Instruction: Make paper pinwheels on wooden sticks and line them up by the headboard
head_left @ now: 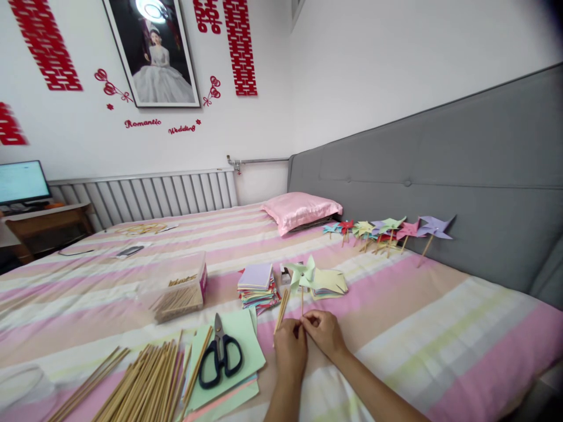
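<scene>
A pale green paper pinwheel stands upright on a thin wooden stick in front of me. My right hand is closed, pinching the lower end of that stick between thumb and fingertips. Close against it, my left hand is also closed, its fingertips meeting at the same stick; the exact grip is partly hidden. A few loose wooden sticks lie just behind my left hand. Beyond the pinwheel are a stack of coloured paper squares and a pile of cut pale yellow paper.
Scissors rest on green paper sheets at left, beside a heap of wooden sticks. A clear box holds short sticks. Several finished pinwheels stand along the grey headboard, near a pink pillow.
</scene>
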A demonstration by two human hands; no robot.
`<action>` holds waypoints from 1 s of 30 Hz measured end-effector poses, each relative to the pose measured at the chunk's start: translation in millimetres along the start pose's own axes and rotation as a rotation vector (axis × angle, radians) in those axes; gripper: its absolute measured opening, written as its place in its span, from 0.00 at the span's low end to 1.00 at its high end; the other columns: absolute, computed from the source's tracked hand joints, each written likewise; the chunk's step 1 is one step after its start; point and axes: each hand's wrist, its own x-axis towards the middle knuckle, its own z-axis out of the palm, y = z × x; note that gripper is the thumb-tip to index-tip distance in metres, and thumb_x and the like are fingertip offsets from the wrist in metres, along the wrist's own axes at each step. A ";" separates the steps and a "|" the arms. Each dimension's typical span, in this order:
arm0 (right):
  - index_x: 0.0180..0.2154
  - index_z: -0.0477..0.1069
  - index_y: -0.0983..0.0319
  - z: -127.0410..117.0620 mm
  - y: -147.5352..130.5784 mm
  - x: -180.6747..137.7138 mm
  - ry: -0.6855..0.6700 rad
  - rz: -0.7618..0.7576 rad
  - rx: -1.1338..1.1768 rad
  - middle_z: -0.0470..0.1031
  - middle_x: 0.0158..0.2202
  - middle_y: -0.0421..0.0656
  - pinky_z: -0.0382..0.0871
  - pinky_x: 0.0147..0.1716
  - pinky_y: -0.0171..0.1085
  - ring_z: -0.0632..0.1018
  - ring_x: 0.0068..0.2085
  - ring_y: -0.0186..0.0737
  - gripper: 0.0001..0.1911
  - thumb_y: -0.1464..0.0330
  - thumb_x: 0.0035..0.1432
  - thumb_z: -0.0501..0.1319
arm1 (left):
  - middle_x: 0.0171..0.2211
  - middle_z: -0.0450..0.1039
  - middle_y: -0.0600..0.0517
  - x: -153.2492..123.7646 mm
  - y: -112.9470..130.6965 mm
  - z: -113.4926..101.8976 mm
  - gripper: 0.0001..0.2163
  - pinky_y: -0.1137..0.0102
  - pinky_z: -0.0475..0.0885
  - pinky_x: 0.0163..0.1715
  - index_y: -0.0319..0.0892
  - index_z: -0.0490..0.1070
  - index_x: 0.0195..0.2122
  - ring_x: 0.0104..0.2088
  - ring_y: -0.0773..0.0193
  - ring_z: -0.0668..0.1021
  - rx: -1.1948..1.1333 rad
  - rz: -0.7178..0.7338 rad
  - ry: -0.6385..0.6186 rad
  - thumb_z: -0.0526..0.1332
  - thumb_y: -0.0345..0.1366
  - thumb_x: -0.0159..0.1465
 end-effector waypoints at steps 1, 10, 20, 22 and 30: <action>0.27 0.73 0.64 -0.1 0.1 0.0 -0.002 -0.002 0.001 0.77 0.25 0.39 0.69 0.30 0.35 0.76 0.28 0.34 0.09 0.66 0.54 0.58 | 0.26 0.71 0.55 0.2 0.0 0.0 0.09 0.67 0.69 0.31 0.38 0.69 0.29 0.29 0.68 0.73 0.002 0.000 -0.001 0.55 0.37 0.61; 0.27 0.73 0.65 0.3 1.3 0.6 -0.003 -0.003 0.007 0.77 0.25 0.40 0.69 0.30 0.35 0.76 0.28 0.33 0.10 0.66 0.55 0.58 | 0.26 0.70 0.55 -0.2 3.1 -2.5 0.09 0.67 0.68 0.31 0.38 0.69 0.28 0.29 0.68 0.73 -0.004 -0.002 -0.003 0.55 0.37 0.61; 0.26 0.74 0.63 -0.7 -1.5 0.2 0.016 0.003 0.017 0.78 0.25 0.42 0.69 0.29 0.35 0.77 0.27 0.36 0.10 0.65 0.52 0.58 | 0.26 0.71 0.55 -1.4 3.5 -2.3 0.09 0.68 0.68 0.31 0.38 0.70 0.28 0.28 0.68 0.73 -0.027 0.000 0.004 0.56 0.37 0.60; 0.26 0.74 0.63 -1.0 -2.2 0.2 0.016 0.003 0.019 0.78 0.25 0.43 0.69 0.28 0.34 0.77 0.27 0.36 0.10 0.65 0.52 0.58 | 0.26 0.71 0.55 -1.0 3.4 -2.3 0.09 0.68 0.68 0.31 0.38 0.70 0.28 0.28 0.68 0.73 -0.028 0.001 0.007 0.56 0.37 0.60; 0.26 0.74 0.64 -2.1 -4.5 -0.2 0.014 0.008 0.018 0.78 0.25 0.42 0.69 0.28 0.35 0.77 0.27 0.36 0.10 0.65 0.52 0.58 | 0.26 0.71 0.55 -1.5 2.4 -2.3 0.09 0.67 0.68 0.31 0.38 0.70 0.28 0.28 0.68 0.73 -0.013 -0.009 0.005 0.55 0.37 0.60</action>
